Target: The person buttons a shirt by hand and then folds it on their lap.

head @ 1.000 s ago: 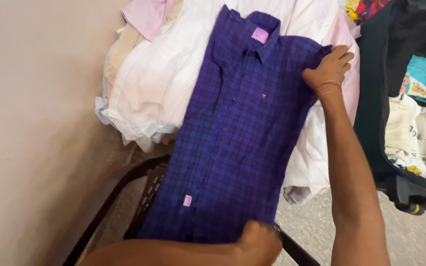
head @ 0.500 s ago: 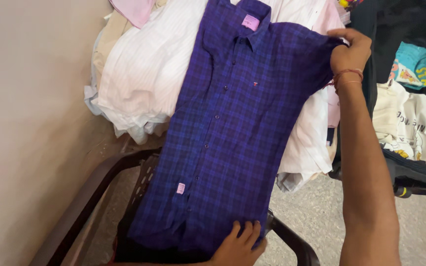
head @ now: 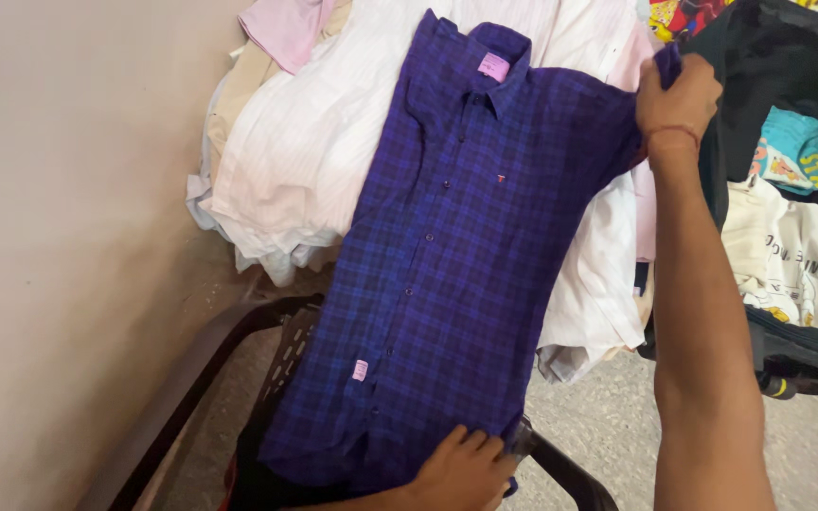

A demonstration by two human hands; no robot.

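Head view shows me looking down at a dark blue checked shirt (head: 447, 265) spread face up, buttoned, over a heap of pale shirts (head: 305, 142) piled on a black plastic chair (head: 210, 369). Its collar lies at the far end of the heap and its hem hangs at the chair's near edge, so the long axis runs away from me, tipped slightly to the right at the top.

My right hand (head: 679, 95) is closed around the end of the shirt's right-side sleeve, fingers pinched on the cloth and lifting it up and out past the heap's far right edge. My left hand (head: 461, 468) lies on the hem at the near edge, fingers spread and pressing flat rather than gripping, though I cannot tell whether the thumb tucks under the fabric.

So the body of the shirt sits between my two hands: left hand nearest the hem, right hand nearest the shoulder and sleeve. An open dark suitcase (head: 788, 57) holding printed tops (head: 797, 255) stands to the right, apart from the chair, on a speckled floor (head: 608, 426).
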